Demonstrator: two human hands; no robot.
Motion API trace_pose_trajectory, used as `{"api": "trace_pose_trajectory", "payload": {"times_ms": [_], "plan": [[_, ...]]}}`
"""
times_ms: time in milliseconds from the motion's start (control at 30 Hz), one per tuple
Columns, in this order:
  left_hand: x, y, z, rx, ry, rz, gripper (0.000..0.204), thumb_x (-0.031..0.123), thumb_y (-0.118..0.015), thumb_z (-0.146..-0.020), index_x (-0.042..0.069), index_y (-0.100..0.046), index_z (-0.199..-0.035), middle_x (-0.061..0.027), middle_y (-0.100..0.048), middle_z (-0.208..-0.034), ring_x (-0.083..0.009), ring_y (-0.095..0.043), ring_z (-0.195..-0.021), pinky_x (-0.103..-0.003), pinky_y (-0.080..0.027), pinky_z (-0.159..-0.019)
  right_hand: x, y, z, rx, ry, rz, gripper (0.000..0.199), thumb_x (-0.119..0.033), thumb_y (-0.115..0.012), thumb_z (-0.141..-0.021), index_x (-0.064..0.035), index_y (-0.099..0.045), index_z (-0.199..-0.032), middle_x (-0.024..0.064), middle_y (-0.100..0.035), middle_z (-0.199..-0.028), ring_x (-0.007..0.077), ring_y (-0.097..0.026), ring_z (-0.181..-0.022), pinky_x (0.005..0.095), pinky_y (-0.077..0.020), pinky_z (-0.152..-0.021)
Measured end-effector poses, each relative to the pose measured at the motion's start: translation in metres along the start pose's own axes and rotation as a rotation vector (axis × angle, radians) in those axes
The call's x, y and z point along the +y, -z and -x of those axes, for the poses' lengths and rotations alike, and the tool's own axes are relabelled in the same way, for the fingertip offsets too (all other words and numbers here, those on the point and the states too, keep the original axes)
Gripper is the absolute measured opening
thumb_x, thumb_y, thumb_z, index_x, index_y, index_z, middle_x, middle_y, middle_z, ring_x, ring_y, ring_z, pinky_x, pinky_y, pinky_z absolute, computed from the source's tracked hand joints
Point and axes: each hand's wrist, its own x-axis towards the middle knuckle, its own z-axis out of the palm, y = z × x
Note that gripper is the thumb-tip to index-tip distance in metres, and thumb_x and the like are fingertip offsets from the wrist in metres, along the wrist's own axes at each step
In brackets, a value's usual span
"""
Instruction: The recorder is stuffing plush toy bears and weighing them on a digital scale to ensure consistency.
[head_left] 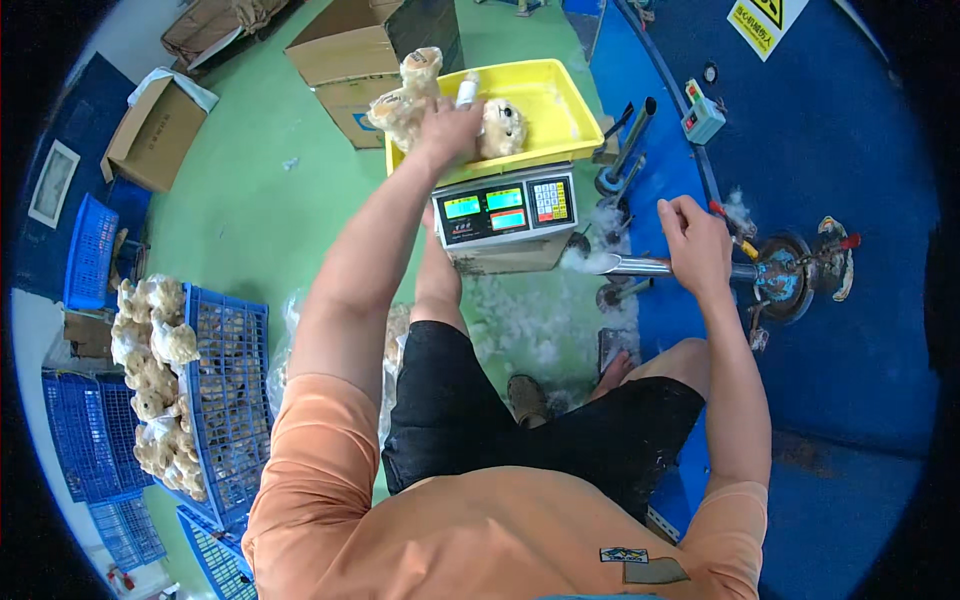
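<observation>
A cream plush teddy bear [504, 128] lies in a yellow tray [560, 95] on a digital scale [505, 210]. Its head points right, its feet up and left. My left hand [452, 132] is wrapped over the bear's middle, hiding most of the body. A small white piece [467, 92] shows beside the fingers; I cannot tell what it is. My right hand [697, 245] is curled in front of a metal tube [640, 265] that juts from the blue machine. Whether its fingers grip anything is hidden. White stuffing [585, 261] hangs at the tube's tip.
Blue crates [228, 390] stand at left, one heaped with plush bears [158, 385]. Behind the tray is an open cardboard box [345, 70]. Loose fluff [530, 320] covers the floor under the scale. The blue machine wall [840, 380] bounds the right, with a small switch box [703, 120].
</observation>
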Motion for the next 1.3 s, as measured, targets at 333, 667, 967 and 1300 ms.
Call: {"api": "trace_pose_trajectory", "payload": {"times_ms": [333, 667, 967, 1300], "plan": [[0.025, 0.085, 0.063, 0.213, 0.114, 0.405, 0.051, 0.018, -0.073, -0.071, 0.005, -0.062, -0.119, -0.0153, -0.067, -0.114, -0.0374, -0.060, -0.101, -0.045, -0.046, -0.092, 0.001, 0.002, 0.005, 0.014, -0.014, 0.052, 0.037, -0.039, -0.054, -0.097, -0.0070, -0.065, -0.084, 0.0092, -0.065, -0.067, 0.0364, -0.061, -0.062, 0.0456, -0.0462, -0.060], [0.126, 0.072, 0.217, -0.068, 0.520, 1.554, 0.066, 0.020, -0.075, -0.079, -0.005, -0.051, -0.135, -0.0228, -0.060, -0.130, -0.0350, -0.058, -0.118, -0.037, -0.045, -0.102, 0.006, -0.003, 0.003, 0.016, 0.006, 0.120, 0.039, -0.041, -0.052, -0.098, -0.0073, -0.063, -0.081, 0.0098, -0.069, -0.071, 0.0382, -0.063, -0.066, 0.0475, -0.0472, -0.062], [0.197, 0.075, 0.169, 0.039, 0.081, 1.447, 0.049, 0.021, -0.075, -0.078, 0.001, -0.063, -0.122, -0.0175, -0.065, -0.121, -0.0349, -0.062, -0.106, -0.042, -0.048, -0.094, -0.001, 0.001, 0.001, -0.033, -0.055, 0.130, 0.041, -0.042, -0.049, -0.098, -0.0074, -0.064, -0.082, 0.0118, -0.071, -0.076, 0.0392, -0.065, -0.071, 0.0489, -0.0485, -0.065], [0.241, 0.047, 0.135, 0.385, 0.020, 0.885, 0.043, 0.025, -0.075, -0.060, 0.000, -0.060, -0.091, -0.0227, -0.059, -0.087, -0.0393, -0.054, -0.073, -0.049, -0.045, -0.066, 0.035, -0.013, -0.004, -0.254, 0.083, -0.128, 0.034, -0.023, -0.073, -0.077, -0.0082, -0.070, -0.106, 0.0055, -0.070, -0.101, 0.0174, -0.062, -0.081, 0.0308, -0.0495, -0.072]]}}
